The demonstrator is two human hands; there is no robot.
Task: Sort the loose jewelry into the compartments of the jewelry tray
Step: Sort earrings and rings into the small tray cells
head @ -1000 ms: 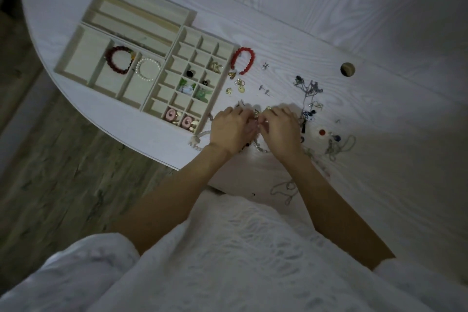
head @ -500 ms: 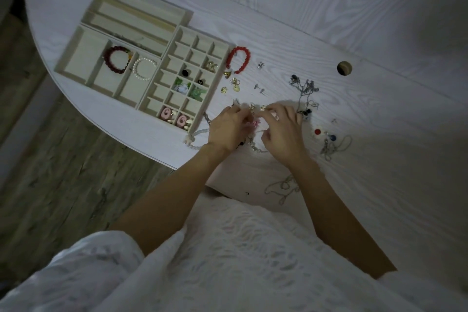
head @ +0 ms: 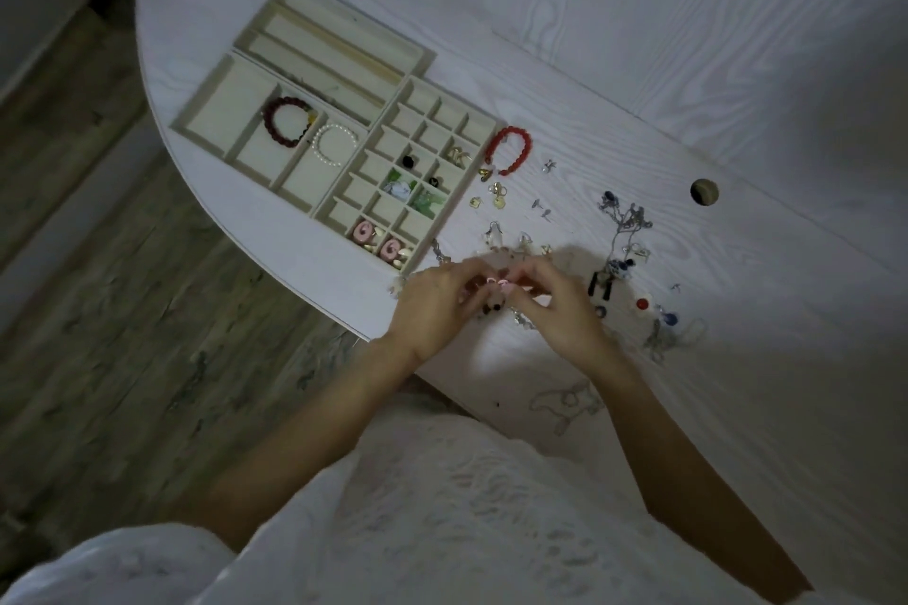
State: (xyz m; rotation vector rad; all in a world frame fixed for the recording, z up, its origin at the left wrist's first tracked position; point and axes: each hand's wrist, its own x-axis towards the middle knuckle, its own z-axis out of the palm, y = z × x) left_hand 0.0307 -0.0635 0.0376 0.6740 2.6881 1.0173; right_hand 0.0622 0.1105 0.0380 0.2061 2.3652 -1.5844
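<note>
Two hands meet over the white table (head: 737,79): the left hand (head: 437,305) and right hand (head: 555,305) pinch their fingertips together on one small pink piece (head: 497,281), too blurred to name, just off the near right corner of the jewelry tray (head: 216,113). In the tray lie a dark red bracelet (head: 285,123) and a pearl bracelet (head: 334,143) in neighbouring long compartments, with two pink earrings (head: 377,240) in the near small cells. Loose beside the tray's right edge lie a red bead bracelet (head: 511,155), small gold pieces (head: 496,197) and, further right, tangled chains (head: 624,231).
</note>
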